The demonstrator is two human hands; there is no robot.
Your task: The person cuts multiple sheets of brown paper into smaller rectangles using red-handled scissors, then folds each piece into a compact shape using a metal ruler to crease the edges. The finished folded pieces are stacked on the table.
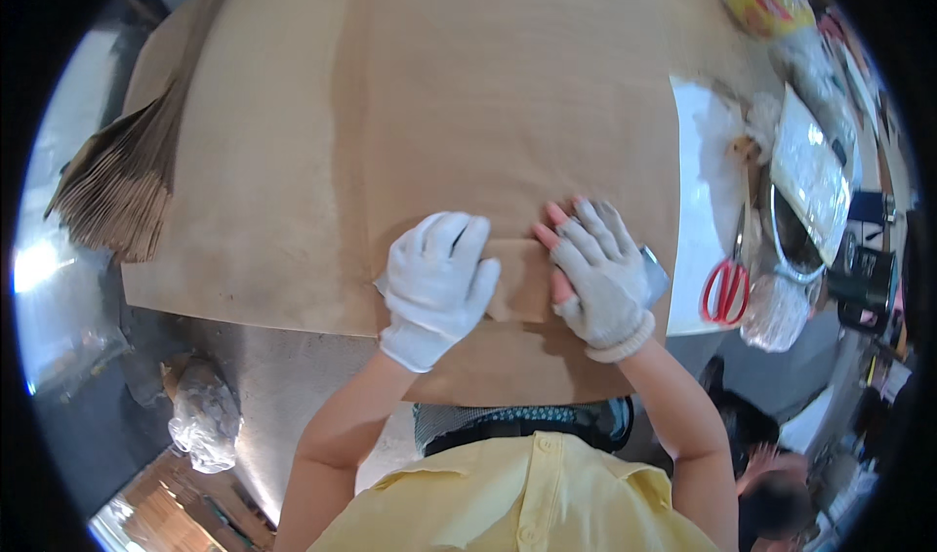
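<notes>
- The left hand (437, 284), in a white glove, lies flat with its palm down on a small folded flap of brown paper (517, 279); its grip is open and the fingers spread forward over the flap's left part.
- The right hand (600, 274), in a grey glove with bare fingertips, also presses down flat, its grip open, on the right end of the same flap.
- The flap lies between the two hands, near the front edge of a big sheet of brown paper (439, 93) that covers most of the table (698, 162).
- Just behind the right hand's wrist side a small grey thing (655, 277) peeks out; what it is cannot be told.
- Red-handled scissors (725, 288) lie on the bare table strip to the right of the sheet, near clear plastic bags (776, 308).
- A stack of folded brown paper pieces (117, 191) fans out at the sheet's left edge.
- A crumpled plastic bag (203, 417) lies on the floor at lower left.
</notes>
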